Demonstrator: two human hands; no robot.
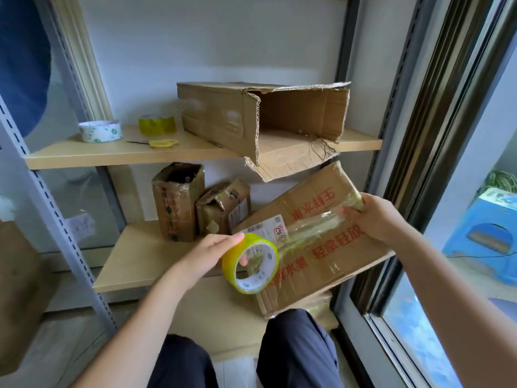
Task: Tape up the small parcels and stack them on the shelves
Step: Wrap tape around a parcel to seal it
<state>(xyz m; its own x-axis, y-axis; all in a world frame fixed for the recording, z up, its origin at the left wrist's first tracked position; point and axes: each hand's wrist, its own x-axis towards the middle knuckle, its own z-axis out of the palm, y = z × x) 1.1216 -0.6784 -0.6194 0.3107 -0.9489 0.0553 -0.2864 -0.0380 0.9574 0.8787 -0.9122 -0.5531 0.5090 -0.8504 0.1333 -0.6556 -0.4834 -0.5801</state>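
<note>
A flat cardboard parcel [316, 242] with red print and white labels lies tilted over my knees and the lower shelf [140, 264]. My left hand [207, 256] grips a yellow-green roll of clear tape [251, 264] at the parcel's near left edge. A strip of tape runs from the roll across the parcel top to its far right corner. There my right hand [375, 217] holds the corner and presses the tape end with the thumb. Two small taped parcels, one tall [176, 203] and one lower [223, 208], stand upright on the lower shelf.
The upper shelf [112, 155] carries a torn open cardboard box [251, 119], a white tape roll [100, 131], a yellow-green tape roll [156, 125] and yellow-handled scissors [162, 143]. A window frame [436, 135] stands close on the right. Beyond it is a blue stool [486, 233].
</note>
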